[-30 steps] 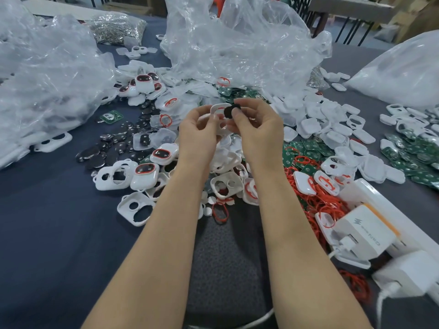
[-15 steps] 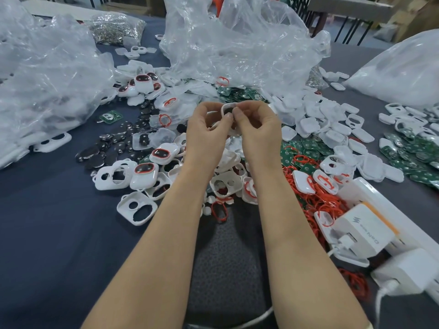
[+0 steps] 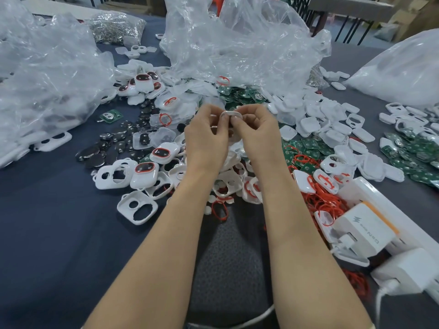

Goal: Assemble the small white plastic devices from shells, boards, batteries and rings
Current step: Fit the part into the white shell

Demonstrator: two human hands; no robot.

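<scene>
My left hand (image 3: 206, 136) and my right hand (image 3: 257, 131) meet above the middle of the pile, both pinching one small white plastic shell (image 3: 229, 113) between thumbs and fingertips. Most of the shell is hidden behind my fingers. Below them lie loose white shells (image 3: 137, 206), finished devices with red-rimmed dark windows (image 3: 144, 175), round dark batteries (image 3: 95, 160), green boards (image 3: 306, 148) and red rings (image 3: 319, 203).
Crumpled clear plastic bags (image 3: 237, 41) stand behind the pile and at the left (image 3: 45, 74). A white bag (image 3: 401, 72) lies at the far right. A power strip with white chargers (image 3: 365, 230) sits at the right front on the dark blue table.
A second ago my right hand held a dark round part at the shell. Now that part is out of sight and both hands pinch the shell closer together.
</scene>
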